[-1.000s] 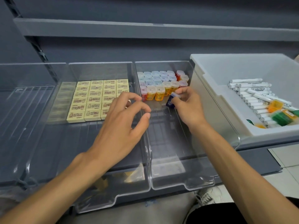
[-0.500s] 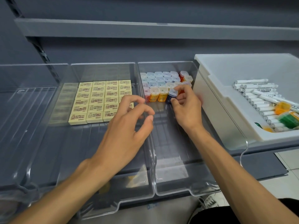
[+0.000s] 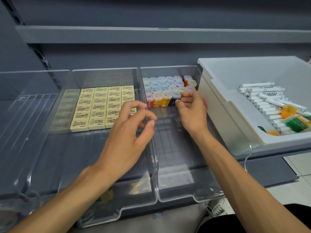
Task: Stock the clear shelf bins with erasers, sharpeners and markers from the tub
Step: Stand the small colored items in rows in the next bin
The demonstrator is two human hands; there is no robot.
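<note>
Left hand (image 3: 127,132) sits over the front right corner of the erasers (image 3: 94,106), so that bit is hidden. Right hand (image 3: 191,111) covers the right end of the front row of sharpeners (image 3: 161,84) — the blue sharpener (image 3: 175,95) only shows its top part. The tub (image 3: 218,98) and markers (image 3: 259,93) run off the right edge, and the marker print is too small to read. There's also a yellowish smudge (image 3: 107,195) under the bins (image 3: 176,190) — can't tell what it is.

Glossy clear plastic bins (image 3: 176,165) — matt tub (image 3: 235,125)

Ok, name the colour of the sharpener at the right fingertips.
Dark blue sharpener, clearest in the head view.
</note>
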